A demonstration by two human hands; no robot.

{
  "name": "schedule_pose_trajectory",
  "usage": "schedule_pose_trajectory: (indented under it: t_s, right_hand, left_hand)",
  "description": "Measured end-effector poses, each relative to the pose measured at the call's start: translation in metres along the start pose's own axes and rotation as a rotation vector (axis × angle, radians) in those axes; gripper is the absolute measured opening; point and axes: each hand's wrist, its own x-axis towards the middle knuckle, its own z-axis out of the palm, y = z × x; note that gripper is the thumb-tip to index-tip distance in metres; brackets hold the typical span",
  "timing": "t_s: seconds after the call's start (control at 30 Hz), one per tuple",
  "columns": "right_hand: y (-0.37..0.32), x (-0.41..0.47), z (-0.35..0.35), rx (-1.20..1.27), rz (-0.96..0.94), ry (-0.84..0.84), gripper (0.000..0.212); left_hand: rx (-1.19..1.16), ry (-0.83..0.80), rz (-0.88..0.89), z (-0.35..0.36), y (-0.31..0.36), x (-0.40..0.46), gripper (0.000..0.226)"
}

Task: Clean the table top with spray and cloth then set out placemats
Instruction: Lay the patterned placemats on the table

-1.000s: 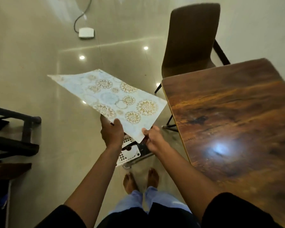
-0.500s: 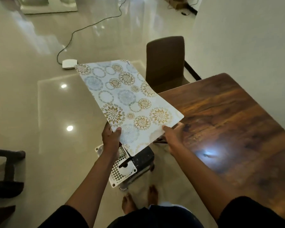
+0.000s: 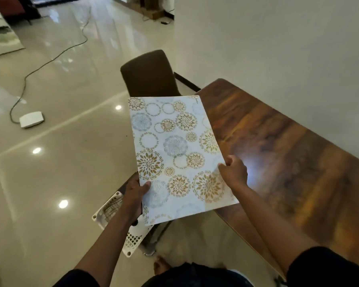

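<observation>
A pale blue placemat (image 3: pixel 174 154) printed with gold and grey flower circles hangs in the air, its right part over the left edge of the dark wooden table (image 3: pixel 288 154). My left hand (image 3: pixel 134 193) grips the mat's near left edge, thumb on top. My right hand (image 3: pixel 234 171) pinches its right edge above the table top. The mat lies lengthwise away from me, tilted slightly. No spray bottle or cloth shows.
A brown chair (image 3: pixel 151 74) stands at the table's far end. A white perforated basket (image 3: pixel 120 226) sits on a low stand under my left arm. A white box (image 3: pixel 31 119) with a cable lies on the glossy floor. A white wall borders the table's right side.
Both hands have swung the placemat to the right and turned it lengthwise, bringing its right side over the table edge. My view has lifted toward the room.
</observation>
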Motion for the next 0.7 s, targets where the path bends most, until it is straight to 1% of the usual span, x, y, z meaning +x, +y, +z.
schedule_pose_trajectory:
  t_s: [0.1,0.13,0.23,0.3,0.33,0.43,0.47,0.63,0.7]
  right_hand:
    - [0.034,0.003,-0.03,0.187,0.129,0.053,0.025]
    - [0.045,0.003,-0.041,0.246,0.162,0.076,0.021]
    - [0.075,0.007,-0.071,0.38,0.233,0.149,0.013]
    - [0.095,0.01,-0.092,0.487,0.274,0.172,0.014]
    - [0.103,0.01,-0.102,0.531,0.29,0.177,0.016]
    - [0.125,0.01,-0.132,0.593,0.298,0.225,0.019]
    - [0.131,0.009,-0.143,0.603,0.298,0.247,0.019]
    - [0.164,0.014,-0.184,0.634,0.302,0.325,0.017]
    - [0.174,0.015,-0.198,0.661,0.313,0.34,0.016]
  left_hand:
    - [0.002,-0.078,-0.049,0.032,-0.009,0.001,0.037]
    - [0.002,-0.103,-0.074,0.046,-0.011,0.001,0.036]
    - [-0.015,-0.172,-0.127,0.079,-0.021,0.0,0.043]
    - [-0.047,-0.199,-0.173,0.104,-0.024,-0.003,0.054]
    - [-0.049,-0.214,-0.186,0.116,-0.024,-0.006,0.055]
    - [-0.013,-0.234,-0.234,0.152,-0.027,-0.011,0.041]
    - [0.002,-0.241,-0.236,0.165,-0.029,-0.012,0.039]
    - [0.017,-0.259,-0.25,0.224,-0.034,-0.021,0.036]
    - [0.033,-0.271,-0.243,0.242,-0.037,-0.023,0.039]
